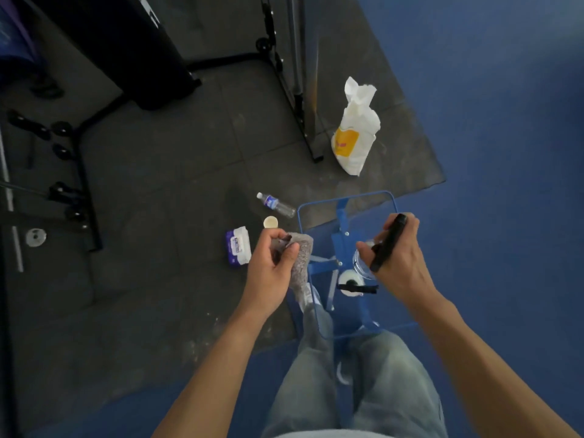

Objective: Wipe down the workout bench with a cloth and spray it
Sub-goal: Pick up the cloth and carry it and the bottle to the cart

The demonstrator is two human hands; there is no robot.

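My left hand [273, 263] grips a grey cloth [301, 263] that hangs down from my fingers. In my right hand [399, 257] is the black head of a clear spray bottle [387, 245], whose body points down over a blue basket. The workout bench [126, 45], with a black pad on a black metal frame, stands at the upper left, well away from both hands.
The blue wire basket [344, 197] sits on the floor at my feet, holding a white bottle with a black trigger [350, 282]. A water bottle [276, 204], a round lid [270, 222], a wipes pack [238, 249] and a white plastic bag [357, 128] lie on the dark mat.
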